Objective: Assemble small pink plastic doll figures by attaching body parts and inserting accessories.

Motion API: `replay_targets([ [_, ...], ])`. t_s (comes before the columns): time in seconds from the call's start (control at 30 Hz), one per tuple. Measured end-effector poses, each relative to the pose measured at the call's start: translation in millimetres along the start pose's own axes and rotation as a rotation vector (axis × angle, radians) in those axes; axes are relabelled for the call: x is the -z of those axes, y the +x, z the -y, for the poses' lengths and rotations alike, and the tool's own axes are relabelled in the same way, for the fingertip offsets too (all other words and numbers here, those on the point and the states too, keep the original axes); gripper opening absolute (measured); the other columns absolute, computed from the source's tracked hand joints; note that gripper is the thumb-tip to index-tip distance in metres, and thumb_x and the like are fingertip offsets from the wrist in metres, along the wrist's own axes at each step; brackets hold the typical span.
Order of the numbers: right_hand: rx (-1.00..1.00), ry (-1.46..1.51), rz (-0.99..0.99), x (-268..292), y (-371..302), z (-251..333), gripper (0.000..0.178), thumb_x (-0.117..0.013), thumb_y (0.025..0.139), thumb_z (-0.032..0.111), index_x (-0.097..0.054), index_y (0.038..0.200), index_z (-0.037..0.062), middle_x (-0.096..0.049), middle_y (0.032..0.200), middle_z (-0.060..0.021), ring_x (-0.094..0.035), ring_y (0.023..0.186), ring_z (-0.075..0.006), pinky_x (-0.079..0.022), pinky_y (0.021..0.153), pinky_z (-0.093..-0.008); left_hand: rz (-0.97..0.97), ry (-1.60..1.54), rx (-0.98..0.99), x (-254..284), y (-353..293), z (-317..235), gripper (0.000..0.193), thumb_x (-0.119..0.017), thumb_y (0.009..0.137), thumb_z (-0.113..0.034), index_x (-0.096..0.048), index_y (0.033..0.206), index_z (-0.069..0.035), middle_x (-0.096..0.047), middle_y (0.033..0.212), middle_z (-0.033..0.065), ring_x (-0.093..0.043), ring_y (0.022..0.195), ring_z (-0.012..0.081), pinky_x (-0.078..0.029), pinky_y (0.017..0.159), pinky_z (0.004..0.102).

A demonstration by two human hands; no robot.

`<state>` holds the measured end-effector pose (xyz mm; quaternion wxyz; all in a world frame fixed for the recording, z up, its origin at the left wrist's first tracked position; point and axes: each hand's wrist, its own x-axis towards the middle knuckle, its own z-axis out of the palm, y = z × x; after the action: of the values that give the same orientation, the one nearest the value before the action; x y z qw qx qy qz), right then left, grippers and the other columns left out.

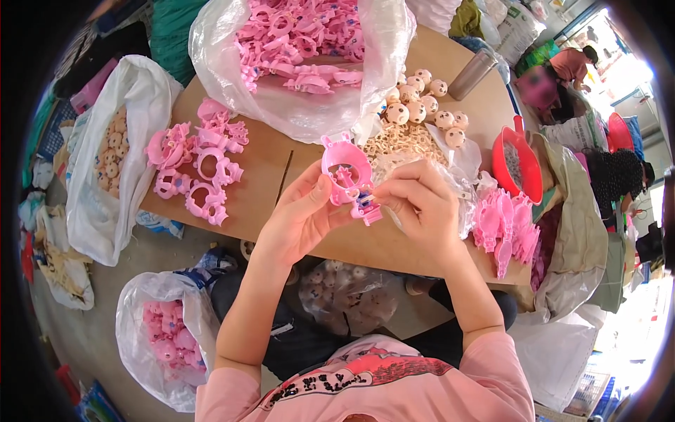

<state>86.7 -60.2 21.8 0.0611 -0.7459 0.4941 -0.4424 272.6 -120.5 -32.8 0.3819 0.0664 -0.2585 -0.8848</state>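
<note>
My left hand [299,209] grips a pink plastic toy part [342,150] with a large round opening and small ears, held tilted above the table's near edge. My right hand [427,204] has thumb and forefinger pinched against its lower end, beside a small dark blue detail; whatever lies between those fingertips is too small to make out. Beyond the right hand is a heap of small beige parts [404,146], with round beige heads with faces [397,112] behind it. Several similar pink parts [207,163] lie on the table to the left.
A big clear bag [211,53] of pink parts stands at the back. To the right are a red scoop [498,165] with grey bits, flat pink pieces [505,224] and a metal flask [472,74]. White sacks [144,84] stand left. A person [568,65] works far right.
</note>
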Motion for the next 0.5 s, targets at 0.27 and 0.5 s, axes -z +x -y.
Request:
replay_targets([
  [0.27, 0.091, -0.074, 0.089, 1, -6, -1, 0.029, -0.066, 0.070, -0.003, -0.069, 0.096, 0.0089, -0.063, 0.091, -0.0027, -0.063, 0.073, -0.0193, -0.052, 0.058, -0.0300, -0.018, 0.052, -0.004, 3, 3, 5, 0.041, -0.050, 0.098, -0.021, -0.038, 0.134, -0.005, -0.056, 0.122, 0.0099, -0.060, 0.108, 0.0208, -0.052, 0.091, 0.0413],
  [0.5, -0.427, 0.280, 0.048, 37, -8, -9, 0.026, -0.064, 0.087, 0.010, -0.066, 0.113, 0.0081, -0.069, 0.095, -0.0010, -0.057, 0.072, -0.0062, -0.043, 0.057, -0.0214, -0.036, 0.089, -0.014, 5, 3, 4, 0.045, -0.049, 0.098, -0.024, -0.036, 0.137, -0.004, -0.054, 0.126, 0.0121, -0.058, 0.112, 0.0229, -0.052, 0.091, 0.0367],
])
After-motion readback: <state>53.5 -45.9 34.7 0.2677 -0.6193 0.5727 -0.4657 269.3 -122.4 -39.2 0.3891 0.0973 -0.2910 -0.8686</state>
